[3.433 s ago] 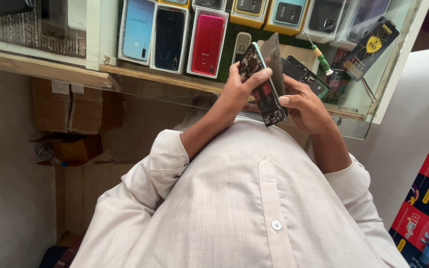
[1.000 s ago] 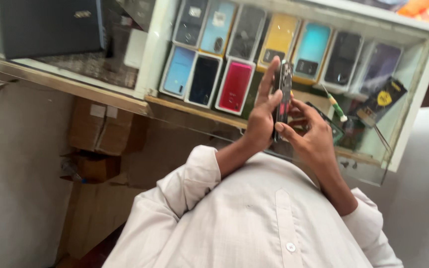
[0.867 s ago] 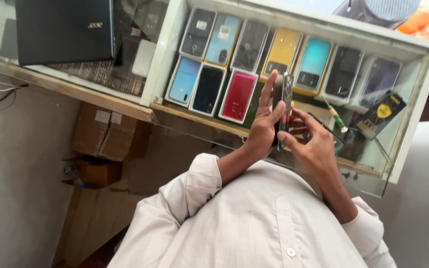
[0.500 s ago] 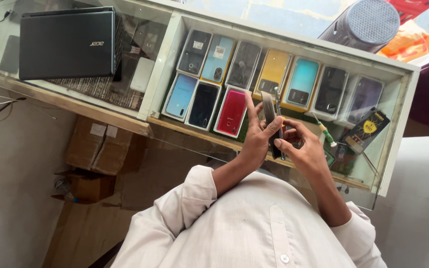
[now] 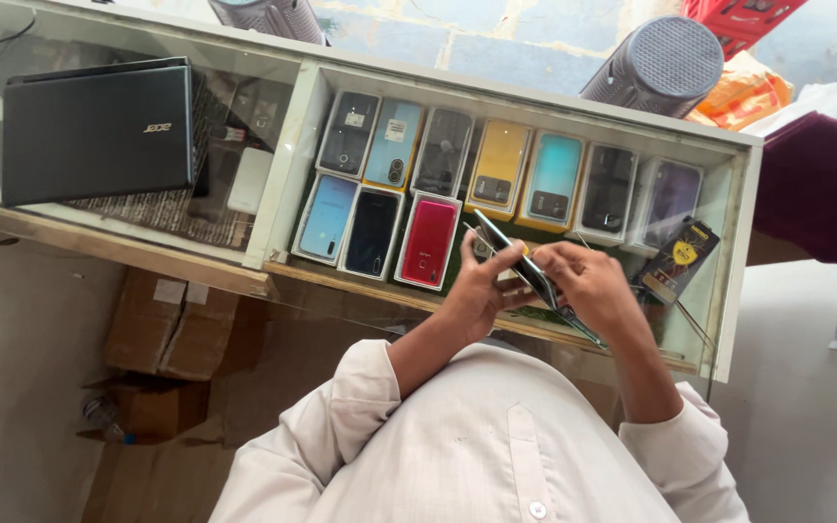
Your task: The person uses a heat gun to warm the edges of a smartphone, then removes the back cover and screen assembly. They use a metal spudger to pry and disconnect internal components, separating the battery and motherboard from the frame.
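Head view — left hand (image 5: 477, 295) and right hand (image 5: 588, 286) grip closed on thin dark phone (image 5: 525, 269), edge-on.

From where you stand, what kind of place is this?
Probably a small phone shop or repair stall: a glass display counter holds rows of boxed phones, and both hands hold a thin dark phone over it.

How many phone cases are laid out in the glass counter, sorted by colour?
Counting the cases in the display counter, as far as the picture shows:
Dark or black: 4, such as the one at the top left
Light blue or teal: 3
Yellow: 1
Red: 1
Pale purple: 1
Total: 10
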Motion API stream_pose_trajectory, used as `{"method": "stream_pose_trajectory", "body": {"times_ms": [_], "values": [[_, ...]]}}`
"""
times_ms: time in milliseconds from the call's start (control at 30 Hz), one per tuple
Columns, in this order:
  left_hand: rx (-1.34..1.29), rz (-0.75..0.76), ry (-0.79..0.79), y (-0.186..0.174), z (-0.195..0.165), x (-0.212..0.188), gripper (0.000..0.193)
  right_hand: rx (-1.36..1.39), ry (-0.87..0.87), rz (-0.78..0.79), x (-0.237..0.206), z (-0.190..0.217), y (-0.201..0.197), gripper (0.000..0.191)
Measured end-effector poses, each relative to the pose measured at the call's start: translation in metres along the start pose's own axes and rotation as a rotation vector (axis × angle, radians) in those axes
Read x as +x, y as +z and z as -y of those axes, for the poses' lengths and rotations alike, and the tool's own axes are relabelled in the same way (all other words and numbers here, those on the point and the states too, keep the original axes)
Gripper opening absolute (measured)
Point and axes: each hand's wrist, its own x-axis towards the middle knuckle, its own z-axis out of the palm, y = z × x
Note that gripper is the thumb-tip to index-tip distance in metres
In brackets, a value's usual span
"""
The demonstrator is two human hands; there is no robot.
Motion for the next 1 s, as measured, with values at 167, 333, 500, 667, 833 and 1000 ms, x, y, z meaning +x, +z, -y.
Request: {"method": "stream_pose_trajectory", "body": {"times_ms": [167, 333, 500, 667, 833, 1000], "values": [[-0.067, -0.028, -0.038, 0.002, -0.002, 0.002, 0.086, 0.034, -0.352, -0.272, -0.006, -0.031, -0.022, 0.034], [-0.124, -0.030, 0.027, -0.003, 0.001, 0.000, 0.043, 0.201, -0.209, -0.543, -0.040, -0.096, -0.062, 0.021], [-0.221, -0.032, 0.016, -0.013, 0.000, -0.005, 0.037, -0.223, -0.062, -0.701, -0.081, -0.144, -0.064, 0.016], [-0.274, -0.004, -0.010, -0.015, 0.009, -0.007, 0.041, -0.273, 0.040, -0.767, -0.096, -0.180, -0.052, 0.015], [-0.299, -0.103, -0.165, -0.013, 0.013, -0.009, 0.043, -0.430, 0.045, -0.845, -0.057, -0.183, -0.062, 0.029], [-0.264, 0.042, -0.149, -0.009, 0.017, -0.014, 0.050, -0.853, 0.044, -0.936, 0.003, -0.156, -0.069, 0.074]]}}
